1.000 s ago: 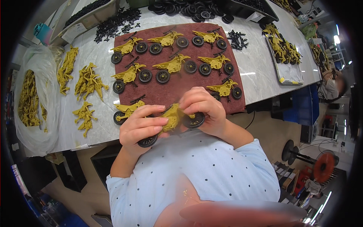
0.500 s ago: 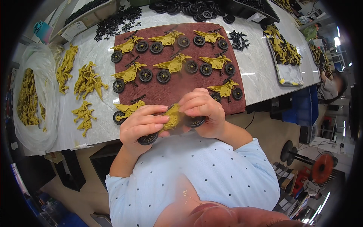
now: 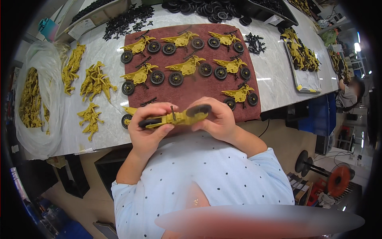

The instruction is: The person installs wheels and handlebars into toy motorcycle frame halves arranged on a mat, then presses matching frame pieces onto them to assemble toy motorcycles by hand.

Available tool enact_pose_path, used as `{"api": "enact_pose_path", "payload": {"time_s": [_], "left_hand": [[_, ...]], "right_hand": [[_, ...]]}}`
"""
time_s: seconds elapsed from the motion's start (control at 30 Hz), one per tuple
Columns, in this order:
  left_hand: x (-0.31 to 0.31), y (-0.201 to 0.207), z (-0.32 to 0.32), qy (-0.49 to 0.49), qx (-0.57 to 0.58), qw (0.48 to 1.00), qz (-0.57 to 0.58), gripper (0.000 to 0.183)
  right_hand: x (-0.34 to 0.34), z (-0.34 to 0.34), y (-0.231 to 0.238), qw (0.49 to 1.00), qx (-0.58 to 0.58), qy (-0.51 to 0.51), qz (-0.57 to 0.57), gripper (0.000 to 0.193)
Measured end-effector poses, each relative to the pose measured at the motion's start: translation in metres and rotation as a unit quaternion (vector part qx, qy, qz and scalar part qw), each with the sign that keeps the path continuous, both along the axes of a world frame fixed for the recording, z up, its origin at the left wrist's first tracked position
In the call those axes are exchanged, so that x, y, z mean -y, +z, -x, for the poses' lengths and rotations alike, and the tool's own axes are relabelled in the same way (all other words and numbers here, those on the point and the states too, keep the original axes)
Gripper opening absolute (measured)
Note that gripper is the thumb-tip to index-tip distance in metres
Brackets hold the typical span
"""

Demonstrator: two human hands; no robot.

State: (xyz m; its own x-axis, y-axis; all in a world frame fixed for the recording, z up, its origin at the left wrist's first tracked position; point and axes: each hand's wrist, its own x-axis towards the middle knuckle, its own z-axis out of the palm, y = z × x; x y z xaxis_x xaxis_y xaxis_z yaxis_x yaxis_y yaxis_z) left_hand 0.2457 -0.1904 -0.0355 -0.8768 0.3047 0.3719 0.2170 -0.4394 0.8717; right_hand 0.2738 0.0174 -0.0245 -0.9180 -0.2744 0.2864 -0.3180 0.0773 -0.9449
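Observation:
Between my two hands, above the near edge of the maroon cloth [image 3: 167, 93], is a yellow toy motorcycle [image 3: 180, 117] with black wheels. My left hand [image 3: 148, 131] is closed round its left end, by one wheel. The right end is pinched by my right hand [image 3: 219, 119], with the other wheel tipped up by the fingers. A small black part sticks up from its middle. Several yellow toy motorcycles lie in rows on the cloth, with black wheels and handlebar-like pieces beside or on them. One motorcycle [image 3: 126, 112] is partly hidden behind my left hand.
Yellow body parts [image 3: 95, 81] lie in piles left of the cloth, beside a clear plastic bag [image 3: 32, 103] of more. Black small parts [image 3: 127, 22] and wheels [image 3: 199, 7] are heaped at the back. A tray [image 3: 308, 83] of yellow pieces stands right.
My hands have turned the motorcycle from its side to a more edge-on view, raising its right wheel. The black part on its middle now shows. The whole view has shifted slightly.

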Motion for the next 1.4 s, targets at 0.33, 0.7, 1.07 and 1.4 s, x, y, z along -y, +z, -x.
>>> {"api": "enact_pose_path", "payload": {"time_s": [0.33,0.7,1.07,1.4], "left_hand": [[0.004,0.036,0.004,0.126,-0.204,0.906,0.349,0.047],[0.000,0.021,-0.002,0.082,-0.126,0.943,0.298,0.030],[-0.001,0.021,-0.001,0.157,-0.235,0.898,0.336,0.034],[0.003,0.029,-0.003,0.242,-0.369,0.802,0.402,0.050]], "right_hand": [[0.003,0.004,0.003,0.999,-0.032,-0.019,-0.020,0.030],[0.011,0.002,-0.002,0.999,-0.045,-0.016,-0.020,0.032],[0.013,0.007,0.000,0.997,-0.065,-0.029,-0.029,0.031],[-0.001,0.012,0.016,0.941,-0.320,-0.057,-0.097,0.029]]}}
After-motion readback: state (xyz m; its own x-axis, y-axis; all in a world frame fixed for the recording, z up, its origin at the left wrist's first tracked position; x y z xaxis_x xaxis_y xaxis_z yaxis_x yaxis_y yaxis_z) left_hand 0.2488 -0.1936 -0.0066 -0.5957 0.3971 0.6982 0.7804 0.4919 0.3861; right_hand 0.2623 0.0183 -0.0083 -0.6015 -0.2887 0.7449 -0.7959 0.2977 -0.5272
